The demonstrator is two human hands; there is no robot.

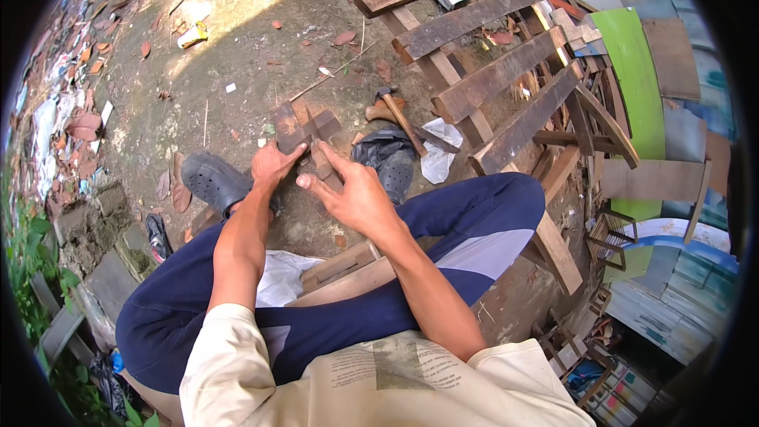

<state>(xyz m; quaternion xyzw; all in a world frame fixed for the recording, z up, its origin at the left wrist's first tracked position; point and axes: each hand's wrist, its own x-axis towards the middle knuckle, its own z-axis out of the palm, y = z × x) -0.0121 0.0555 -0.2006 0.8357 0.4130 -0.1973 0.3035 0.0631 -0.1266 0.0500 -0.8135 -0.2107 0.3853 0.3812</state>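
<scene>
In front of my crossed legs, my left hand (275,164) is closed on the near edge of a small brown wood block (288,125), thumb pressed against it. My right hand (356,198) grips a wooden-handled blade (325,168), thumb and forefinger along its sides. Its dark, narrow tip meets the block. Another short flat wood piece (326,122) lies against the block's right side, partly hidden by the blade. Farther right, a hammer (405,120) with a wooden handle rests on the ground beside a black plastic bag (383,146).
A slatted wooden frame (482,83) leans at the right, near a green panel (636,79) and stacked boards. White plastic (441,156) lies by the hammer. Dark clogs (212,182) are on my feet. Wood planks (340,269) lie between my legs. Litter and leaves cover the left ground.
</scene>
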